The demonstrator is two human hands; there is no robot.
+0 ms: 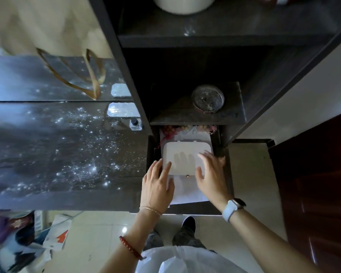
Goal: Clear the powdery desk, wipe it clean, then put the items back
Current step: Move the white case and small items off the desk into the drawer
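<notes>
Both hands are down in the open drawer (227, 174) at the right end of the desk, working a flat white case (182, 154) with rounded corners. The left hand (157, 186) lies at the case's near-left corner, fingers straight and spread, fingertips touching its edge. The right hand (210, 170) covers the near-right corner, fingers loosely extended over the lid and thumb at the front edge (whether that thumb actually hooks the rim cannot be told). A faint handprint shows on the lid between the two hands. The case sits on white paper (187, 192) lining the drawer, with a string of beads (177, 128) tucked at the drawer's far end. The dark desk top (53, 146) stretches away to the left, speckled all over with white powder. On it, near the shelf unit, stand a small clear bottle with a dark cap (135, 124) and a clear block (123, 109) just behind it. A tan bag with looped handles (71, 62) lies further back. On the low shelf above the drawer rests a round dusty glass dish (207, 98).
</notes>
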